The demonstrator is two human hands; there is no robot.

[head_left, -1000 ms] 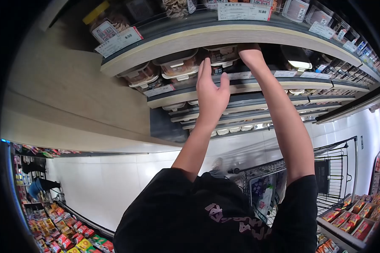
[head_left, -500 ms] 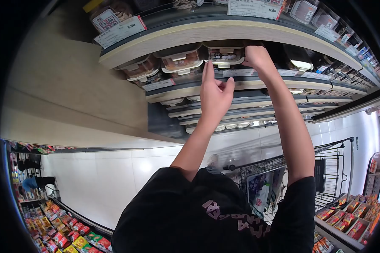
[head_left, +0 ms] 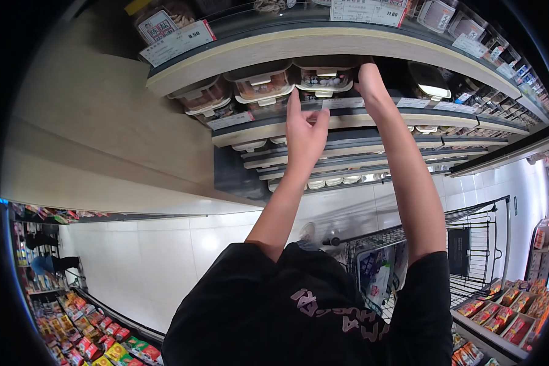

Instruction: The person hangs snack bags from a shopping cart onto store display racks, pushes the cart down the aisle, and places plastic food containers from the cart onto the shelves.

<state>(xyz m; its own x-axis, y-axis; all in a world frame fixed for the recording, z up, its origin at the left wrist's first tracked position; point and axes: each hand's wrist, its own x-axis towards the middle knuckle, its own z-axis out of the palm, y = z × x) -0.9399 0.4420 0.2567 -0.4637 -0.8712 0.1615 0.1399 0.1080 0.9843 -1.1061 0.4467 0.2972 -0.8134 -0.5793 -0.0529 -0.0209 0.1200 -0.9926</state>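
Observation:
On the shelf below the top one, clear food containers with pale clip lids stand in a row. My left hand (head_left: 307,131) is at the front edge of this shelf, its index finger stretched up to the gap between an orange-brown container (head_left: 262,86) and a container with round pale items (head_left: 325,79). Its thumb is apart and nothing is in it. My right hand (head_left: 372,85) reaches into the shelf at the right side of the second container. Its fingers are mostly hidden under the upper shelf, so what they touch does not show.
Another clear container (head_left: 202,97) sits at the row's left end, and a dark one (head_left: 430,82) at the right. A shopping cart (head_left: 470,244) stands on the floor by my right arm. Packaged snacks (head_left: 97,335) fill a display at lower left, where a person (head_left: 46,263) stands.
The container with round pale items has come forward from the shelf's shadow. My right hand has shifted slightly right. My left index finger now stands apart from the other fingers, which are curled.

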